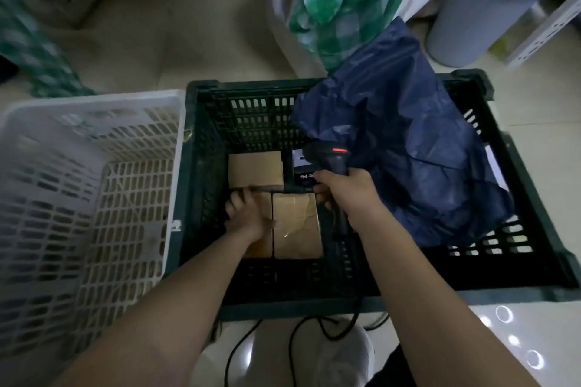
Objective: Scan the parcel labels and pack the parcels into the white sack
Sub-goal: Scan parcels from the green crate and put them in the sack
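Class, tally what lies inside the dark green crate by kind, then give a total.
Cardboard boxes: 3
Dark blue plastic mailer bag: 1
Small black box: 1
Total: 5

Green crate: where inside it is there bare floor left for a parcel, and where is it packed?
Bare floor in the green crate: a strip along the near wall, and the far left behind the back box. Crowded: three boxes mid-floor under the left hand, the right hand with the scanner, and the blue bag filling the right side.
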Motion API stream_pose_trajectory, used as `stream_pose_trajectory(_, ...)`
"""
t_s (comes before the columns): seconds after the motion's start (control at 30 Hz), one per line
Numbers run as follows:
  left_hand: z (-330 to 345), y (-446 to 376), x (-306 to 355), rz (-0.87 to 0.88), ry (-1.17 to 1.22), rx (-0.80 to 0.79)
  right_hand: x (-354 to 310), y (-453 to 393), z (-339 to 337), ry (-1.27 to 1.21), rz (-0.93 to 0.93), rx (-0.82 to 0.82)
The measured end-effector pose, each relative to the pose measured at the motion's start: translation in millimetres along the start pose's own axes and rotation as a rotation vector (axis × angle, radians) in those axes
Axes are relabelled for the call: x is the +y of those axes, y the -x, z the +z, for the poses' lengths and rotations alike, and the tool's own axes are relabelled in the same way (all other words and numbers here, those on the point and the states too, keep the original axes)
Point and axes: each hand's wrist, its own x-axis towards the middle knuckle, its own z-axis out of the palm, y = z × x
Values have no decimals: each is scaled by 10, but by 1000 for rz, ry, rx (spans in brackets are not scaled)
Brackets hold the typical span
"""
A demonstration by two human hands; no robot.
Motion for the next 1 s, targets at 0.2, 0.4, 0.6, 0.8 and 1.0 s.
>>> stream_pose_trajectory(0.2, 116, -191, 25, -86, -6, -6, -34, -98, 26, -32, 18, -52)
stream_pose_trajectory(0.4, 95, -157, 9, -35, 99, 61, -25, -133, 73, -22, 27, -83)
stream_pose_trajectory(0.6, -295, 259, -42, 252, 309, 167, -56, 29, 139, 10, -27, -61)
stream_pose_trajectory(0.8, -742, 832, -160, 409, 554, 255, -314, 460, 180, 2, -165, -17)
stream_pose_trajectory(1.0, -1094, 1469, -458, 380, 984, 200, -510, 1104, 210, 30, -345, -37)
